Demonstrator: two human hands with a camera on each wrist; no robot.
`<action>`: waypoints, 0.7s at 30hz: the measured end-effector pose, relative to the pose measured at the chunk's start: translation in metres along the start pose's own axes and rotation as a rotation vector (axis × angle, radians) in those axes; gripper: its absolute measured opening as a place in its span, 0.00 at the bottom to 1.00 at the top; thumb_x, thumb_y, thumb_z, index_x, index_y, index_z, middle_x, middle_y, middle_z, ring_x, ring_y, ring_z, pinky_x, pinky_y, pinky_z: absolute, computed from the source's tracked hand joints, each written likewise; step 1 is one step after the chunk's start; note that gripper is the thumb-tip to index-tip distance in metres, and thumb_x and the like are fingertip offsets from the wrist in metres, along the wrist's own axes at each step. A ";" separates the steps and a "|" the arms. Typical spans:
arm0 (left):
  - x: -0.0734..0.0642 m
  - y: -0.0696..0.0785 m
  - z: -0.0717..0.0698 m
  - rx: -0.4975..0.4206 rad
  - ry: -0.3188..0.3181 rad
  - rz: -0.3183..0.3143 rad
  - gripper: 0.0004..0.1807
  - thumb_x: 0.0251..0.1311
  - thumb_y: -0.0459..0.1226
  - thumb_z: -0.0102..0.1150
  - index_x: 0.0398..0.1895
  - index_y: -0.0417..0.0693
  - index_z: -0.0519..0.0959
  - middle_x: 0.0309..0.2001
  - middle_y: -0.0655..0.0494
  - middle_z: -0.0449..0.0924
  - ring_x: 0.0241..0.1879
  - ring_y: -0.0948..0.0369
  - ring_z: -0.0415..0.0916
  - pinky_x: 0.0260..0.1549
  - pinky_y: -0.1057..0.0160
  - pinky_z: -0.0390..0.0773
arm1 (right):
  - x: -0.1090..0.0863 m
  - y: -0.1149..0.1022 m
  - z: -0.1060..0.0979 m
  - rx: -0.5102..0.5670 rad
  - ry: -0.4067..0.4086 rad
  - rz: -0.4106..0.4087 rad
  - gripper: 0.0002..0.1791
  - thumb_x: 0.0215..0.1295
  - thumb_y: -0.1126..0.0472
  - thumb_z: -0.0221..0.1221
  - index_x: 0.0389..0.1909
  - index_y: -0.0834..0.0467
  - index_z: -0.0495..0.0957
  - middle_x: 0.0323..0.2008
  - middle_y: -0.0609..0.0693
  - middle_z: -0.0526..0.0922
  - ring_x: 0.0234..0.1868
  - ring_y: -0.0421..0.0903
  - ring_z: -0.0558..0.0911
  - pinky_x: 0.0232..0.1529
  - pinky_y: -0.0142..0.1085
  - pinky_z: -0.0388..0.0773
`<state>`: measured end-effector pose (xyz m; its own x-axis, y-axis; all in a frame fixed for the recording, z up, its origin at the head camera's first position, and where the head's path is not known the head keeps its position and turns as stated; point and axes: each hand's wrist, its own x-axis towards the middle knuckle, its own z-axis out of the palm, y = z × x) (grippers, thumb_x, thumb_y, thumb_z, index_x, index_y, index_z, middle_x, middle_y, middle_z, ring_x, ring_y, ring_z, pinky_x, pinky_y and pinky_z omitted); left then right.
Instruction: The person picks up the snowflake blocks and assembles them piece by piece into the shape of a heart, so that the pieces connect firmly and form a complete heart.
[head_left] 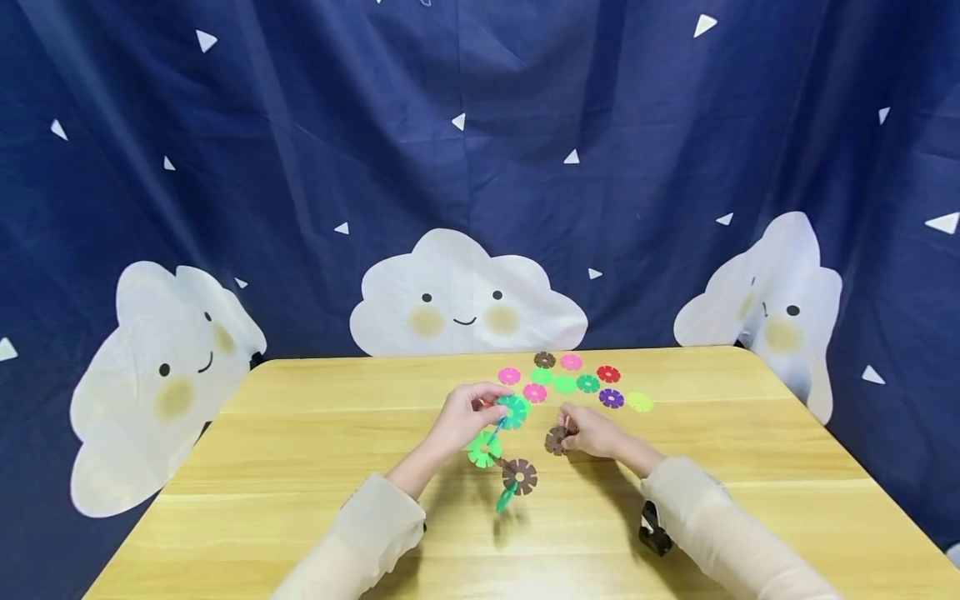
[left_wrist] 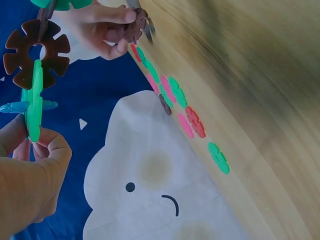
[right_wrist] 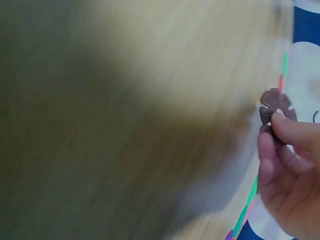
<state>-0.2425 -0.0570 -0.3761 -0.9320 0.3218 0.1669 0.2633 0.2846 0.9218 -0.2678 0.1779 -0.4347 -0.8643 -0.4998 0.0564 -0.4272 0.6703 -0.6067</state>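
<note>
From where I stand, the person leans in over a wooden table (head_left: 300, 467) with both hands busy. The left hand (head_left: 468, 417) pinches one end of a chain of notched plastic discs, held up above the tabletop; exactly which disc the fingertips press, I can't tell. In that chain I make out a teal disc (head_left: 512, 412) beside the fingers, a blue disc (left_wrist: 15, 107) seen edge-on, a bright green disc (head_left: 480, 454), then a brown disc (head_left: 530, 477) with a tilted green piece (head_left: 506, 498) hanging lowest. The right hand (head_left: 596, 432) grips a separate brown disc (right_wrist: 275, 102) between thumb and fingers, near the chain but apart from it. Farther back, toward the far edge, loose discs lie flat: pink, green, red, a purple disc (head_left: 611, 398) and a yellow disc (head_left: 640, 402) rightmost. Behind the table hangs a navy curtain (head_left: 525, 183) printed with smiling white clouds and little triangles.
</note>
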 end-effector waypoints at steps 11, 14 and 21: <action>-0.001 0.003 -0.001 -0.023 0.025 0.026 0.12 0.52 0.28 0.60 0.42 0.36 0.80 0.27 0.48 0.77 0.21 0.59 0.69 0.21 0.69 0.71 | -0.015 -0.031 -0.007 0.215 0.302 -0.287 0.09 0.59 0.75 0.54 0.35 0.65 0.63 0.17 0.53 0.75 0.21 0.41 0.75 0.19 0.29 0.70; -0.001 0.004 -0.001 -0.012 0.021 0.028 0.13 0.53 0.28 0.59 0.43 0.35 0.79 0.26 0.49 0.77 0.21 0.62 0.69 0.22 0.69 0.72 | -0.020 -0.045 -0.011 0.170 0.428 -0.387 0.11 0.56 0.79 0.54 0.35 0.68 0.63 0.16 0.54 0.76 0.20 0.38 0.75 0.15 0.29 0.69; 0.000 0.005 0.002 -0.022 -0.004 0.019 0.13 0.53 0.26 0.57 0.44 0.36 0.79 0.26 0.55 0.76 0.23 0.61 0.70 0.27 0.66 0.75 | -0.024 -0.065 -0.017 0.083 0.515 -0.520 0.15 0.50 0.83 0.56 0.36 0.68 0.65 0.18 0.53 0.78 0.20 0.45 0.77 0.21 0.31 0.74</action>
<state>-0.2404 -0.0537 -0.3724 -0.9259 0.3309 0.1825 0.2748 0.2582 0.9262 -0.2239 0.1556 -0.3829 -0.5797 -0.4074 0.7057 -0.8119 0.3629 -0.4574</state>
